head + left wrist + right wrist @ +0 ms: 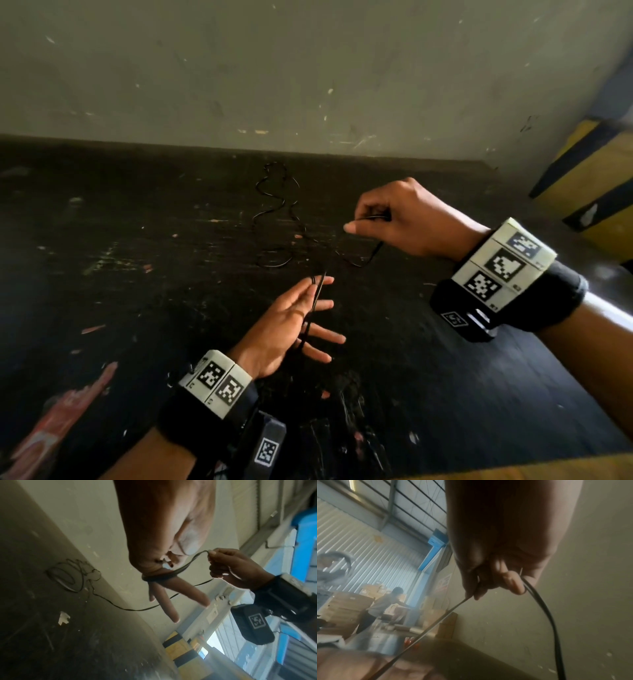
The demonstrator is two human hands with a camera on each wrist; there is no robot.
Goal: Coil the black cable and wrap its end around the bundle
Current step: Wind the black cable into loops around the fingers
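Note:
A thin black cable point(274, 205) lies in loose bends on the dark table point(137, 291) near the wall. My left hand point(301, 322) is palm up with its fingers straight and spread. Several turns of the cable point(159, 576) are wound around those fingers, and the thumb point(187, 543) folds over the palm onto the cable's end. My right hand point(394, 219) is raised to the right and pinches the cable point(199, 555) between thumb and curled fingers point(515, 585). One strand runs taut from it to the left hand. Another strand point(547, 615) hangs down to the table.
A scuffed pale wall point(308, 68) rises right behind the table. A yellow and black striped post point(589, 178) stands at the right. A red wrapper point(68, 411) lies at the lower left. A person point(385, 604) bends over cardboard boxes far off.

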